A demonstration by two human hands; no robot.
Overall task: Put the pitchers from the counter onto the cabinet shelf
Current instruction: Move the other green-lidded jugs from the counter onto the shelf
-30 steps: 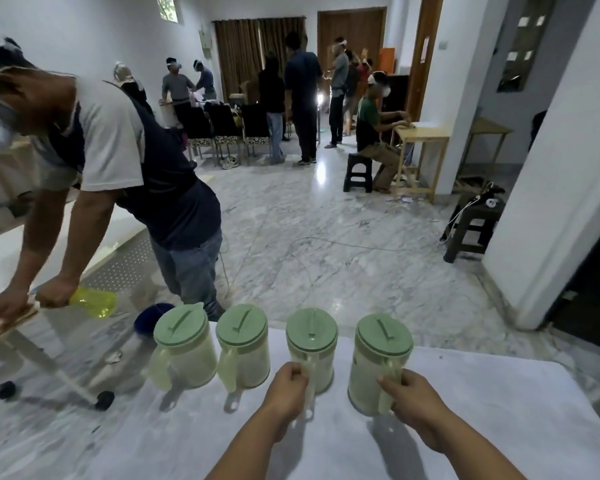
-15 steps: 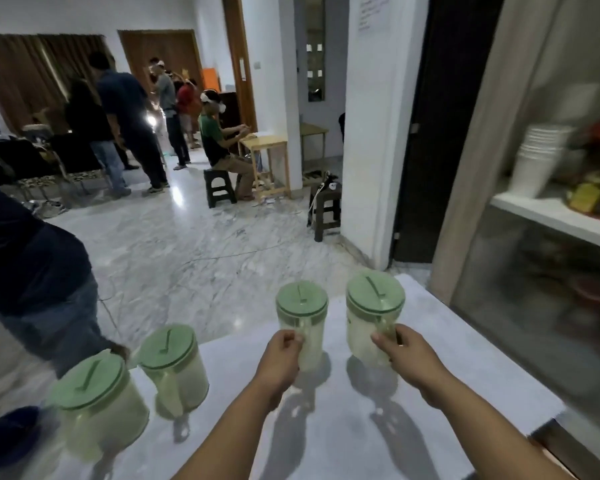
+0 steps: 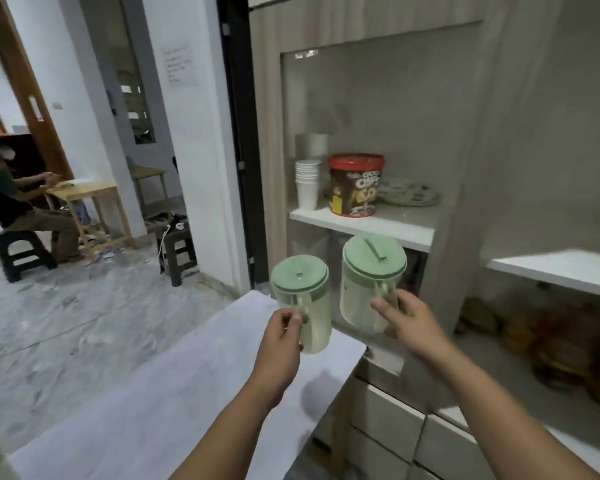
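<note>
Two pitchers, the left one (image 3: 302, 303) and the right one (image 3: 369, 282), hang in the air between the surface (image 3: 174, 393) and the cabinet shelf (image 3: 361, 221), handles gripped by the left hand (image 3: 283, 336) and right hand (image 3: 407, 322). The shelf's tub (image 3: 355, 185) and cups (image 3: 307, 183) leave little room; a knock could topple them.

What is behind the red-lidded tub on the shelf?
Behind the tub, a taller stack of white cups at its left and patterned plates at its right. Anything directly behind it is hidden.
</note>
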